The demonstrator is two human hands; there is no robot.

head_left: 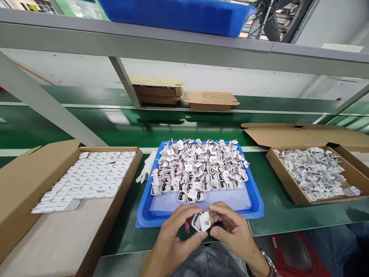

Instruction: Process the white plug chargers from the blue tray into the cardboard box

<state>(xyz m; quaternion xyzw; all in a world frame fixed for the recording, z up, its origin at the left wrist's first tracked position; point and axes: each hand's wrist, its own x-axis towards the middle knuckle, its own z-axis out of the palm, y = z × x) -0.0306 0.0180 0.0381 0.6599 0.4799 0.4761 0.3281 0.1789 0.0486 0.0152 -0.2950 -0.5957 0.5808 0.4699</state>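
Note:
A small white plastic case (pixel 197 222) with dark parts inside is held in front of me, above the table's front edge. My left hand (pixel 180 232) grips the case from the left between thumb and fingers. Its square white lid (pixel 205 221) lies tilted over the opening, and my right hand (pixel 230 227) holds it from the right, fingers curled around that side. Just beyond my hands stands a blue tray (pixel 257 200), lined with a pale sheet. Rows of similar open white cases (pixel 191 194) fill most of it, with loose lids and thin wires on top.
At left, a cardboard box (pixel 95 231) holds rows of closed white cases (pixel 95 177). Another cardboard box (pixel 288 188) at right contains loose white lids (pixel 314 173). A white glove (pixel 146 167) lies left of the tray. Overhead runs a shelf (pixel 184 48) bearing a blue bin (pixel 173 17).

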